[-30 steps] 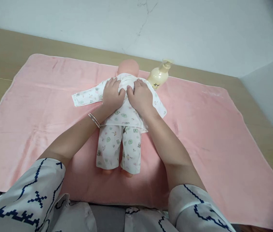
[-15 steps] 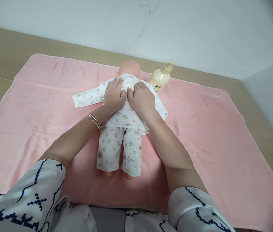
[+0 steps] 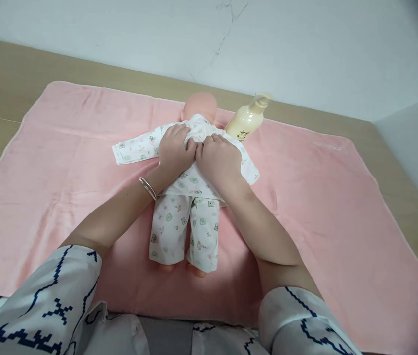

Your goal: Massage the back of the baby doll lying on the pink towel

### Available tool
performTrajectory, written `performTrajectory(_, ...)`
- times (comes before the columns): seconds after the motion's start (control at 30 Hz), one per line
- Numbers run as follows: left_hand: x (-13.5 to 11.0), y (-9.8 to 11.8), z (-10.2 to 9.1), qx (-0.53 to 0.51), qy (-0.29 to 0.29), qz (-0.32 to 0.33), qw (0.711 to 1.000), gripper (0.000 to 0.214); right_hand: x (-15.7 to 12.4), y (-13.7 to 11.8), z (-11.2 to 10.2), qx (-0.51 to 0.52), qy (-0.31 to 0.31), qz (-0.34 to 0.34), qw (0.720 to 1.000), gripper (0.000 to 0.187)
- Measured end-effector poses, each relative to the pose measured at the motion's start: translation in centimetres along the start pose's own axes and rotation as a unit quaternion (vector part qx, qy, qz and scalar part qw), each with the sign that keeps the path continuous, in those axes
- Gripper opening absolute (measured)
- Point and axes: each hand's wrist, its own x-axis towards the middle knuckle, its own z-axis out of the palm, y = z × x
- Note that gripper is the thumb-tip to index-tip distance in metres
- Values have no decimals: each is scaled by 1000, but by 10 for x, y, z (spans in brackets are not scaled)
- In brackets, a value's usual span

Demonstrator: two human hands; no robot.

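A baby doll [image 3: 200,104] lies on the pink blanket with the back of its bald head up. It wears a white printed shirt [image 3: 190,185] and matching trousers [image 3: 203,236]; the feet barely show below the cuffs. On the left of the doll's upper back, my left hand [image 3: 176,150] is closed on the shirt cloth, fingers bent and thumb inward. Beside it my right hand [image 3: 219,160] presses the right part of the back, its fingers curled into the cloth. The thumbs almost meet, and the cloth between the hands is bunched. My fingertips are partly hidden.
A cream pump bottle [image 3: 246,121] is tilted beside the doll's head, on the right. The pink blanket [image 3: 323,222] covers much of the wooden table [image 3: 13,74]. Behind stands a cracked white wall [image 3: 138,34].
My hands have slid slightly down the doll's back, with the fingers curling more. The shirt's neck has shifted down a little, and the cloth is more gathered. The bottle remains beside the doll.
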Motion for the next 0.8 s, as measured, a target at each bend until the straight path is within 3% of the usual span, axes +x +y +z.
performTrajectory(0.13, 3, -8, 7, -10, -7, -16, 1000, 44, 16, 18, 13, 55, 2, -6, 998, 51)
performTrajectory(0.3, 6, -12, 11, -7, -18, 23, 1000, 40, 29, 33, 23, 83, -21, -36, 996, 58)
performTrajectory(0.63, 0, -1, 1, 1, -6, 29, 1000, 30, 1, 1, 2, -6, -1, -26, 1000, 50)
performTrajectory(0.8, 0, -3, 5, -6, -9, 24, 1000, 37, 10, 11, 8, 16, 0, -18, 1000, 53)
